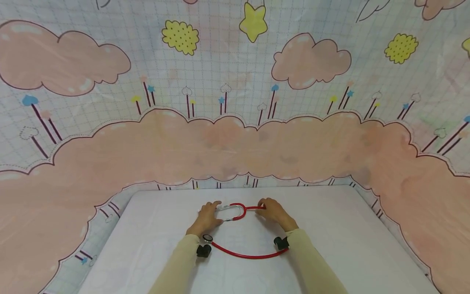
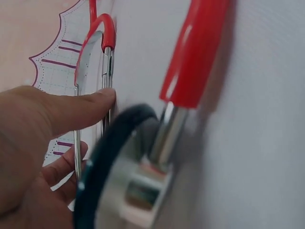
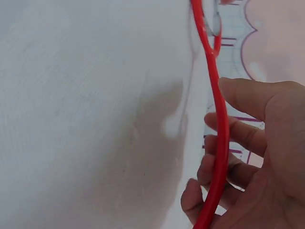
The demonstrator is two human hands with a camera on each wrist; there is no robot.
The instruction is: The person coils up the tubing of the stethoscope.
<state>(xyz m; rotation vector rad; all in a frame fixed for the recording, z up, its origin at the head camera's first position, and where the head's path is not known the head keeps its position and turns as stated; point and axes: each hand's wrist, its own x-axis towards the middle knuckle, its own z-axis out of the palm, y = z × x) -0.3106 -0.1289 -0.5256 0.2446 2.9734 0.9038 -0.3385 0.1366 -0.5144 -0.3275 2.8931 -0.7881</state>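
A stethoscope (image 1: 249, 257) with red tubing lies across the white table. My left hand (image 1: 206, 218) holds it at the metal ear tubes (image 2: 77, 150), with the thumb along one tube and the fingers at the other. The earpiece ends are hidden by that hand. On the right, the red tube (image 3: 220, 124) runs between the thumb and curled fingers of my right hand (image 1: 274, 213), just past the Y-shaped fork. From there the tubing loops back toward the body, partly behind the right wrist. The round chest piece (image 1: 207, 238) rests by the left wrist.
Each wrist wears a small black camera, the left one (image 1: 203, 250) beside the chest piece and the right one (image 1: 281, 243) by the tube's bend. Behind the white table (image 1: 165, 228) hangs a cloth (image 1: 235, 151) printed with clouds and stars.
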